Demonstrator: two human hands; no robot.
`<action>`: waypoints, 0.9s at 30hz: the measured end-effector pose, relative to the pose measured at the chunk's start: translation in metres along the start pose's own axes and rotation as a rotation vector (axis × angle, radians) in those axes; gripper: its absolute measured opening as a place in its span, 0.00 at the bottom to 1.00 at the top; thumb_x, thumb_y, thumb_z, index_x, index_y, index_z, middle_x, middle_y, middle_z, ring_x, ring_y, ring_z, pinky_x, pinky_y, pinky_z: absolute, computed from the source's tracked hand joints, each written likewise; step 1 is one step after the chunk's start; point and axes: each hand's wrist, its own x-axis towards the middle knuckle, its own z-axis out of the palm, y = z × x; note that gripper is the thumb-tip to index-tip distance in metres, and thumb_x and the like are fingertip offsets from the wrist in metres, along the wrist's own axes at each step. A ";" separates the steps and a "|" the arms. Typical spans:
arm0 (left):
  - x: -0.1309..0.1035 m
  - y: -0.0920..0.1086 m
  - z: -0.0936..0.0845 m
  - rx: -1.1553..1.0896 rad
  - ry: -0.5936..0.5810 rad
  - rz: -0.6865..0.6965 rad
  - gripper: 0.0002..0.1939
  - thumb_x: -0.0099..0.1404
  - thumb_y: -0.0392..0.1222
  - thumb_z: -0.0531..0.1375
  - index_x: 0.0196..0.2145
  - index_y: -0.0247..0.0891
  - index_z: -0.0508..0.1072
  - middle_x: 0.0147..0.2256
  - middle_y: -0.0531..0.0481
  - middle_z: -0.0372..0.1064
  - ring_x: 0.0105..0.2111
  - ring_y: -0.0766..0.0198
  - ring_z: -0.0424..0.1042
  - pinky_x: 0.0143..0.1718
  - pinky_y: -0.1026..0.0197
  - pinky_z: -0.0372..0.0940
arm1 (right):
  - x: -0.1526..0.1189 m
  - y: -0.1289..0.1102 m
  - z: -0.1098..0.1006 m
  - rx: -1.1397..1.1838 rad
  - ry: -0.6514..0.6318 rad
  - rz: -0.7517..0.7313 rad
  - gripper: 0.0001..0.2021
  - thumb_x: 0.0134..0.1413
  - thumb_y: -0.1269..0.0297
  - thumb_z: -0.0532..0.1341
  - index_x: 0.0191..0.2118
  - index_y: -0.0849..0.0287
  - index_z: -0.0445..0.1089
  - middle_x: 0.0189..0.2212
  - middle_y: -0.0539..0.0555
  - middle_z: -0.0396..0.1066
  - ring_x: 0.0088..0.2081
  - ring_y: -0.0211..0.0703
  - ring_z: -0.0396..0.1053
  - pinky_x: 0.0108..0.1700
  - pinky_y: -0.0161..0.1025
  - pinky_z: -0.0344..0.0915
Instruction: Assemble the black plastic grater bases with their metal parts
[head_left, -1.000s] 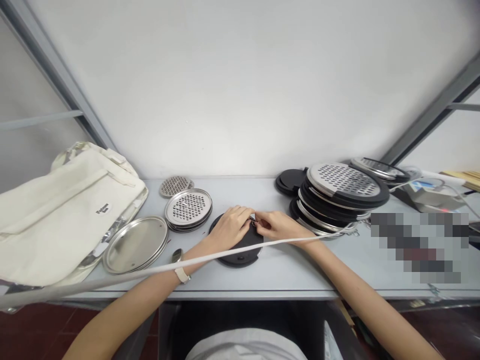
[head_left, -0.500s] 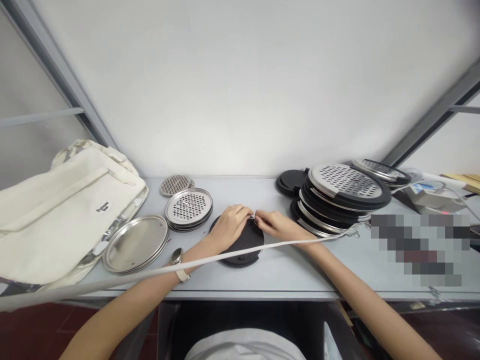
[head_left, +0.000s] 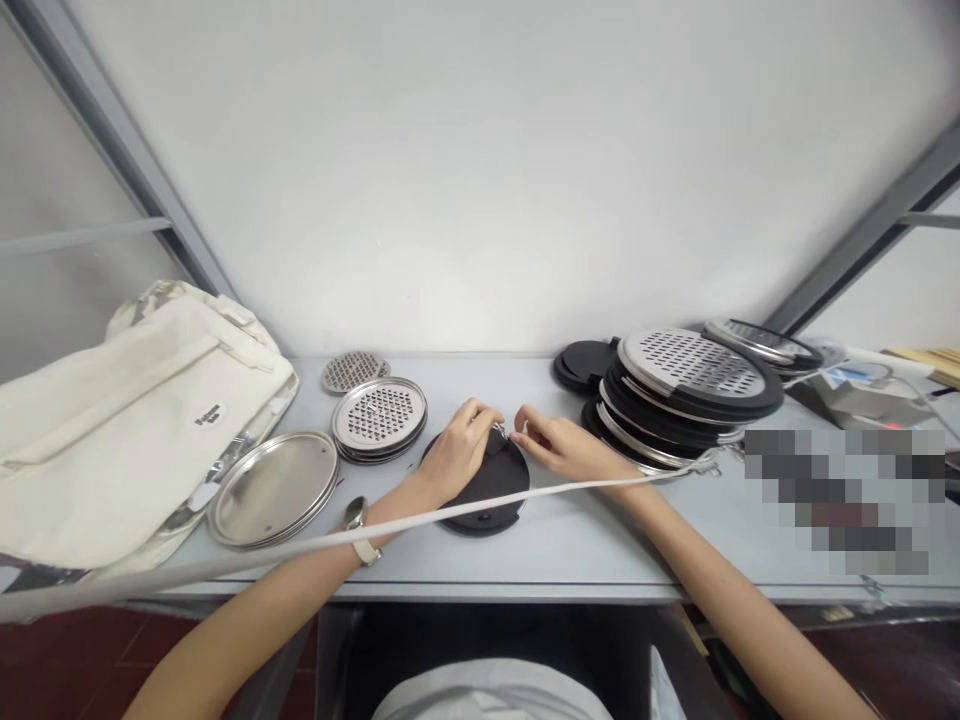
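Note:
A black round plate [head_left: 487, 490] lies flat on the grey table in front of me. My left hand [head_left: 463, 450] lies over its upper left part, fingers bent at its far edge, gripping it there. A small shiny metal piece [head_left: 500, 430], perhaps a wire clip, shows at that edge beside my left fingertips. Just right of it is my right hand [head_left: 559, 445], its thumb and curled forefinger a little apart, with nothing visible between them. A watch [head_left: 355, 513] with a pale strap is on my left wrist.
Perforated metal discs [head_left: 379, 414] and plain metal discs [head_left: 276, 488] lie to the left, beside a cream bag [head_left: 150, 420]. A tall stack of grater discs and black rings [head_left: 686, 400] stands right, near black lids [head_left: 586, 362]. A white cable [head_left: 450, 512] crosses in front.
My right fingers have parted and drawn slightly right, away from the plate's far edge. The small metal piece shows more clearly. My left hand has shifted only slightly.

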 end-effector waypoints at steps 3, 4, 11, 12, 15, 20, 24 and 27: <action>0.001 0.001 -0.002 -0.025 0.005 0.035 0.11 0.69 0.31 0.46 0.43 0.39 0.64 0.39 0.48 0.61 0.41 0.64 0.66 0.46 0.59 0.64 | 0.001 -0.002 0.004 0.038 0.021 -0.023 0.16 0.63 0.53 0.48 0.47 0.59 0.59 0.21 0.46 0.62 0.23 0.36 0.59 0.28 0.33 0.53; 0.002 0.002 -0.003 -0.033 0.010 0.043 0.11 0.69 0.31 0.46 0.43 0.39 0.64 0.39 0.48 0.62 0.42 0.64 0.66 0.46 0.59 0.64 | 0.002 -0.002 0.006 0.045 0.033 -0.033 0.16 0.62 0.53 0.49 0.47 0.59 0.59 0.21 0.46 0.62 0.23 0.36 0.59 0.27 0.32 0.53; 0.003 0.007 -0.005 -0.053 0.059 0.029 0.09 0.69 0.33 0.46 0.43 0.39 0.63 0.40 0.47 0.63 0.43 0.63 0.66 0.46 0.58 0.64 | 0.006 0.005 0.014 0.040 0.027 -0.095 0.13 0.64 0.58 0.46 0.39 0.59 0.64 0.22 0.48 0.63 0.23 0.35 0.57 0.29 0.33 0.53; 0.003 0.006 -0.004 -0.049 0.072 0.010 0.09 0.69 0.34 0.46 0.44 0.39 0.62 0.41 0.47 0.63 0.42 0.63 0.67 0.46 0.58 0.64 | 0.006 0.005 0.013 0.021 0.028 -0.086 0.14 0.64 0.59 0.45 0.39 0.59 0.64 0.23 0.49 0.63 0.23 0.36 0.58 0.29 0.33 0.53; 0.002 0.003 -0.003 -0.027 0.094 -0.044 0.09 0.69 0.34 0.47 0.45 0.38 0.61 0.42 0.46 0.62 0.40 0.64 0.68 0.44 0.58 0.65 | 0.006 0.007 0.010 -0.064 0.040 -0.048 0.14 0.64 0.61 0.45 0.36 0.59 0.64 0.23 0.50 0.64 0.24 0.36 0.59 0.30 0.33 0.51; 0.002 0.001 -0.002 0.035 0.035 -0.034 0.08 0.68 0.32 0.46 0.41 0.38 0.62 0.39 0.48 0.64 0.40 0.63 0.67 0.44 0.58 0.64 | 0.007 0.011 0.013 -0.214 0.053 0.000 0.15 0.65 0.60 0.45 0.33 0.59 0.64 0.21 0.50 0.64 0.23 0.36 0.58 0.29 0.34 0.47; 0.002 0.003 -0.003 0.119 0.001 -0.002 0.09 0.66 0.32 0.48 0.43 0.38 0.62 0.39 0.47 0.63 0.41 0.61 0.66 0.45 0.55 0.64 | 0.007 0.011 0.016 -0.223 0.028 -0.016 0.16 0.65 0.59 0.44 0.33 0.59 0.64 0.21 0.50 0.65 0.23 0.36 0.59 0.29 0.34 0.47; 0.001 0.004 -0.003 0.173 -0.024 0.005 0.15 0.62 0.36 0.54 0.47 0.38 0.60 0.43 0.45 0.61 0.45 0.57 0.64 0.49 0.51 0.63 | 0.006 0.010 0.014 -0.217 0.017 -0.030 0.17 0.65 0.59 0.45 0.31 0.59 0.64 0.21 0.50 0.64 0.22 0.36 0.58 0.29 0.34 0.47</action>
